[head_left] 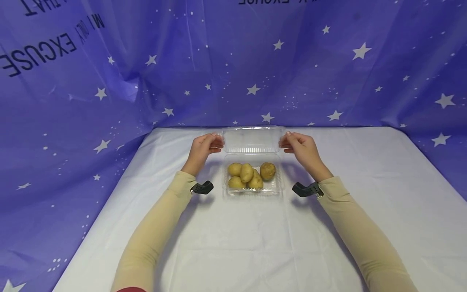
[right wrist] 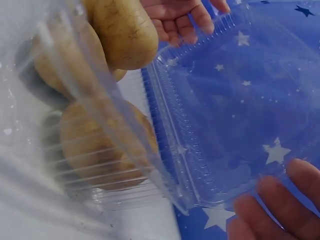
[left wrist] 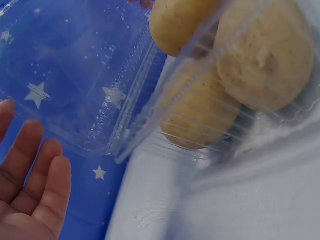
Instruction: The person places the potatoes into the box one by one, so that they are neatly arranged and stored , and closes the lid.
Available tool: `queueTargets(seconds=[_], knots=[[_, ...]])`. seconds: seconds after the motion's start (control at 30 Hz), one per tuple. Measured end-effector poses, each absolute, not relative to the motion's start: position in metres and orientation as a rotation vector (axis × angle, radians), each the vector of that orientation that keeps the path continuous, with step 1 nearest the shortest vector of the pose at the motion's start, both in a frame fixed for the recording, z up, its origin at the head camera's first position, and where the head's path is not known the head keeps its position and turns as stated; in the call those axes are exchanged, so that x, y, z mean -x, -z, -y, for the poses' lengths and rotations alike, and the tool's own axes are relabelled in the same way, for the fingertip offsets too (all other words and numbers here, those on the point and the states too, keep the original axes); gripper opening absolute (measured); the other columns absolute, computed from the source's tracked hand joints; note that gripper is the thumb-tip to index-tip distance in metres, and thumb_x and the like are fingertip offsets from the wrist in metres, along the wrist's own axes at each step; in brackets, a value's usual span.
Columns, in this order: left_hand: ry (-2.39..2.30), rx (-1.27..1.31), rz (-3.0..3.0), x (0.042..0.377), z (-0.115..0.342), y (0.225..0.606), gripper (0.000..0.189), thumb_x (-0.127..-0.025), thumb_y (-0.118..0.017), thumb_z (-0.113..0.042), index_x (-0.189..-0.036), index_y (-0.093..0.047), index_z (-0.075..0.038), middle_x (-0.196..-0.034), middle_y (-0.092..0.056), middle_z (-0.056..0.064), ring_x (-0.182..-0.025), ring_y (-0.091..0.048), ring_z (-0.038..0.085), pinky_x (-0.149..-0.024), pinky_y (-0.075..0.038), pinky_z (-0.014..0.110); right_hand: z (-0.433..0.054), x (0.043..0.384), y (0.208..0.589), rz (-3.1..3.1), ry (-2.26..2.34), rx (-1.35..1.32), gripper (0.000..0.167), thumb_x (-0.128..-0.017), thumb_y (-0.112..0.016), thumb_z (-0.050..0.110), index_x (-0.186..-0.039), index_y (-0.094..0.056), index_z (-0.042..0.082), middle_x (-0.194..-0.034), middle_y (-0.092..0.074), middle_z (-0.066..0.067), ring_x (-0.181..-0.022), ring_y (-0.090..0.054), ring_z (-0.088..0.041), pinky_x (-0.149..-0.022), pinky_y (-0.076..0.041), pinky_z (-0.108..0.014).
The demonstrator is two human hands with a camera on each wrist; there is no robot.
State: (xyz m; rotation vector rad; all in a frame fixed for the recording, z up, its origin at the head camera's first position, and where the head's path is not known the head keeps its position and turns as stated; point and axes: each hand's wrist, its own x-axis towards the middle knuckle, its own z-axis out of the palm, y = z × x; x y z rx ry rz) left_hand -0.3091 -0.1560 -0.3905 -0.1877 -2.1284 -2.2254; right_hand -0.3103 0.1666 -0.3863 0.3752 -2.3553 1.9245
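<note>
A clear plastic clamshell container [head_left: 280, 186] stands on the white cloth with several potatoes [head_left: 246, 173] in its base. Its ribbed lid [head_left: 251, 140] is raised at the far side. At the lid's left edge, my left hand [head_left: 205, 147] pinches near the upper corner, the other fingers loosely extended. My right hand [head_left: 300, 148] mirrors it at the right edge. Both wrist views show fingertips [left wrist: 32, 127] [right wrist: 270, 185] right at the lid's rim, with the thumbs out of frame. A single potato [head_left: 268, 171] lies to the right of the grouped ones.
A white cloth [head_left: 233, 243] covers the table. Behind and to the left hangs a blue-purple sheet [head_left: 226, 81] with white stars and lettering. Dark wrist mounts [head_left: 202, 187] [head_left: 305, 189] stick out from both sleeves beside the container.
</note>
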Motion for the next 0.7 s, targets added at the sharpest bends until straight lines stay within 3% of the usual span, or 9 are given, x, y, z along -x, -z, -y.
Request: queueTargets(seconds=[0.2, 0.37, 0.53, 0.7], knots=[[2.17, 0.29, 2.16, 0.299, 0.16, 0.383, 0.03, -0.105, -0.048, -0.016, -0.084, -0.07, -0.01, -0.087, -0.072, -0.005, -0.087, -0.069, 0.011, -0.082, -0.061, 0.026, -0.169, 0.306, 0.379, 2.376, -1.872, -0.423, 0.047, -0.108, -0.049, 0.027, -0.105, -0.065, -0.018, -0.079, -0.071, 0.02, -0.081, -0.07, 0.004, -0.074, -0.062, -0.018], [2.095, 0.37, 2.194, 0.289, 0.161, 0.378, 0.029, -0.103, -0.049, -0.012, -0.091, -0.072, 0.001, -0.093, -0.073, -0.001, -0.091, -0.069, 0.011, -0.086, -0.062, 0.029, -0.172, 0.301, 0.375, 2.442, -1.778, -0.422, 0.039, -0.104, -0.054, 0.022, -0.101, -0.067, -0.015, -0.08, -0.071, 0.018, -0.08, -0.069, 0.005, -0.073, -0.061, -0.017], [1.959, 0.43, 2.312, 0.276, 0.165, 0.381, 0.03, -0.102, -0.049, -0.007, -0.103, -0.069, 0.016, -0.103, -0.075, 0.012, -0.094, -0.068, 0.004, -0.09, -0.062, 0.032, -0.176, 0.292, 0.375, 2.566, -1.598, -0.461, 0.026, -0.099, -0.06, 0.015, -0.103, -0.073, -0.007, -0.091, -0.075, -0.001, -0.08, -0.067, 0.0, -0.072, -0.06, -0.017], [1.823, 0.458, 2.403, 0.263, 0.167, 0.389, 0.025, -0.1, -0.055, -0.006, -0.105, -0.072, 0.011, -0.117, -0.071, 0.025, -0.094, -0.067, 0.007, -0.086, -0.06, 0.026, -0.178, 0.283, 0.376, 2.637, -1.471, -0.499, 0.021, -0.097, -0.062, 0.014, -0.105, -0.076, 0.0, -0.089, -0.074, -0.009, -0.074, -0.063, -0.002, -0.068, -0.054, -0.02]])
